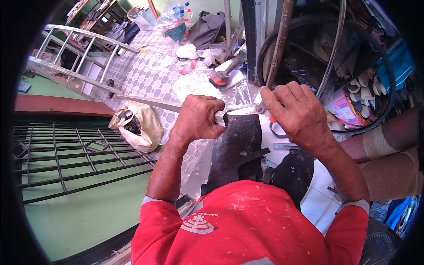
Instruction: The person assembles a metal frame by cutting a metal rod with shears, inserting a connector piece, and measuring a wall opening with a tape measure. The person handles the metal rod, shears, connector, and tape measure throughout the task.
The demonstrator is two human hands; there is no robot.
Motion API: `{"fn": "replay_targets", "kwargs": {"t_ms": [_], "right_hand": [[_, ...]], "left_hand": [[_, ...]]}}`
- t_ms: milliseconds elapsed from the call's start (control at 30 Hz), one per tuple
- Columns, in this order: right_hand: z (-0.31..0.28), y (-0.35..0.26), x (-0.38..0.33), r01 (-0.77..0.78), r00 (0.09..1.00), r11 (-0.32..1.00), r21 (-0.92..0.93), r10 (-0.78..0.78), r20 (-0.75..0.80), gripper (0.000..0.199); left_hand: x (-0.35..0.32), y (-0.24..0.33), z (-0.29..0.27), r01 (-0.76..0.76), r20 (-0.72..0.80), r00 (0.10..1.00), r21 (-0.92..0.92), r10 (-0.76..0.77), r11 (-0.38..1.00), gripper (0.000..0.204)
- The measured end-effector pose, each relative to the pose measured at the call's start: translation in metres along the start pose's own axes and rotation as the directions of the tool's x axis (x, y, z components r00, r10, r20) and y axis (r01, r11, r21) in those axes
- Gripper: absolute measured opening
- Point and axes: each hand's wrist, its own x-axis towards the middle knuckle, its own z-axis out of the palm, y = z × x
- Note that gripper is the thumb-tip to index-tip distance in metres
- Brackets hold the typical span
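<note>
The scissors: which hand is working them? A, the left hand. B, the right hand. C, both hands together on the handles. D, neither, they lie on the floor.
B: the right hand grips the handles of the scissors, while the left hand holds a pale strip at the blades.

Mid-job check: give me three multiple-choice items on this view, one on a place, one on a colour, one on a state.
1. Where is the ladder?
A. Upper left, on the tiled floor
B. Lower right
C. Across the knees

2. What colour are the sleeves?
A. Blue
B. Red
C. White

3. What is the right hand doing?
A. Hanging empty
B. Resting on the grille
C. Gripping scissors

Answers: 1 A, it lies upper left; 2 B, both sleeves are red; 3 C, its fingers close on the handles, blades pointing at the left hand, which is fisted around a pale piece.
</note>
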Motion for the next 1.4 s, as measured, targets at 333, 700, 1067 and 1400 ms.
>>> {"fn": "replay_targets", "kwargs": {"t_ms": [333,700,1067,1400], "right_hand": [[0.0,0.0,0.012,0.051,0.998,0.996,0.071,-0.048,-0.038,0.032],[-0.021,-0.015,0.013,-0.061,0.985,0.973,0.223,0.024,0.168,0.038],[-0.026,0.007,0.037,-0.022,0.933,0.954,0.299,-0.089,0.35,0.027],[-0.028,-0.002,-0.009,-0.462,0.843,0.726,0.509,0.182,0.505,0.018]], "left_hand": [[-0.007,0.002,-0.012,-0.021,0.006,1.0,-0.001,0.021,1.0,0.022],[-0.016,0.002,-0.002,-0.033,-0.039,0.999,-0.021,0.032,0.999,0.021],[-0.027,0.004,0.001,-0.054,-0.038,0.998,0.049,0.056,0.997,0.023],[-0.007,-0.001,0.024,0.013,-0.192,0.981,0.066,0.0,0.998,0.036]]}}
